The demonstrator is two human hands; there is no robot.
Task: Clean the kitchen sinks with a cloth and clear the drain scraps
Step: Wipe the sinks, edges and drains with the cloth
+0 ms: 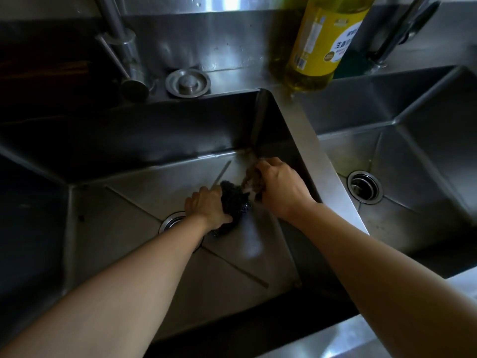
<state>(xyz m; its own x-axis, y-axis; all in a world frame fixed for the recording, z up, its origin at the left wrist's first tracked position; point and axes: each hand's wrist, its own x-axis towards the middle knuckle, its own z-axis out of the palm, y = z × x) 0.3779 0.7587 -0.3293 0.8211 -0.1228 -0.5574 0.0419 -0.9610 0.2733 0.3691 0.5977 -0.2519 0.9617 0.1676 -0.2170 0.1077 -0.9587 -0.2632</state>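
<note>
Two steel sinks sit side by side, the large left sink (pixel 129 151) with a brushed, creased floor and the smaller right sink (pixel 423 130) beyond a narrow flat divider (pixel 309 140). Each has one round drain: the left drain (pixel 169 223) is partly hidden under the left forearm, and the right drain (pixel 364 186) shows a bright metal ring around a dark hole. Both hands are down in the left sink, near its far right corner. The left hand (pixel 206 206) has its fingers curled round a dark, rough, knobbly cloth (pixel 233 200) that rests on the sink floor. The right hand (pixel 278 187) pinches a small, pale brown, blurred lump (pixel 251 180) just above the cloth; whether it is scraps or a fold of cloth cannot be told. On the ledge behind stand one round metal plug (pixel 188 82), one tilted steel tap (pixel 121 45) on the left and a second tap (pixel 402 29) on the right. One clear plastic bottle (pixel 325 42) of yellow liquid, with a yellow label, stands between the sinks.
</note>
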